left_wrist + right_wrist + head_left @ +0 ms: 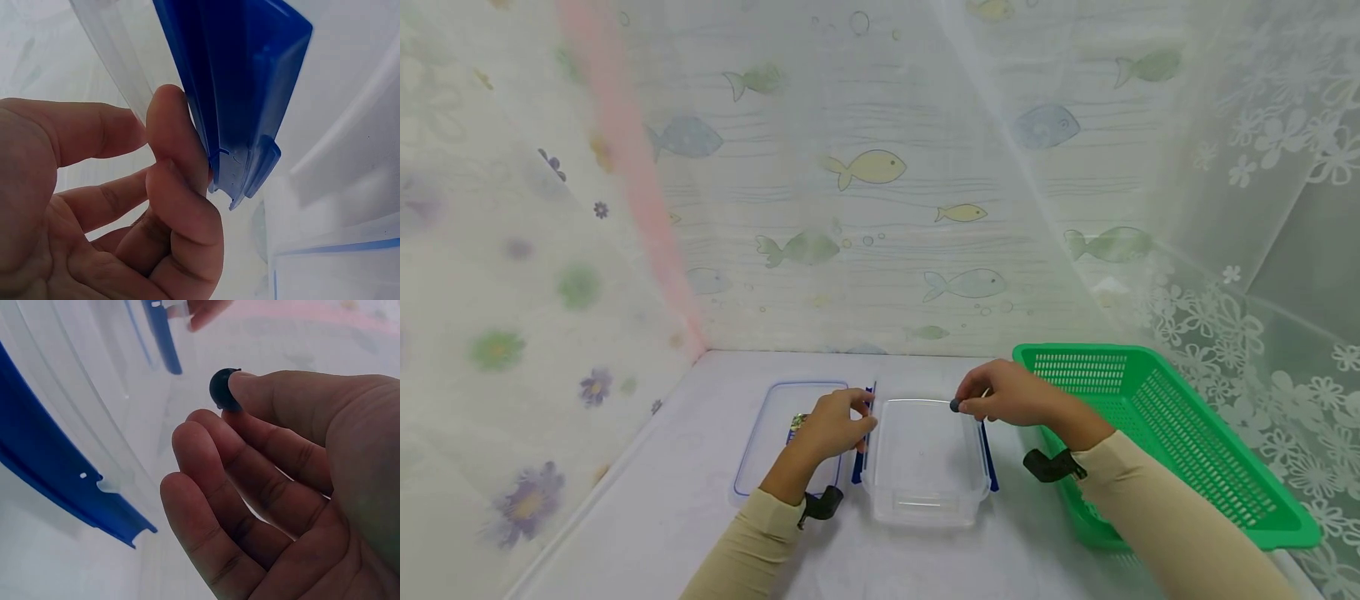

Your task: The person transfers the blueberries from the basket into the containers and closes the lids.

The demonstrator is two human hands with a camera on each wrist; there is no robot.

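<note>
A clear plastic container (922, 454) stands in front of me, with blue side latches (989, 458) swung outward. My left hand (835, 423) holds its left edge, fingers curled against the blue latch (240, 75) there. Over the far right corner, my right hand (1007, 392) pinches a small dark round ball (223, 389) between thumb and forefinger. The other fingers of that hand are loosely bent. Left of the container lies a clear lid (769, 425) with a blue seal, partly covered by the left hand. A small printed label (797, 425) shows on it.
A green slotted basket (1150, 417) stands on the right, close to my right forearm. White cloth covers the table (662, 517). Sheer curtains (880, 250) printed with fish and flowers hang behind and at both sides.
</note>
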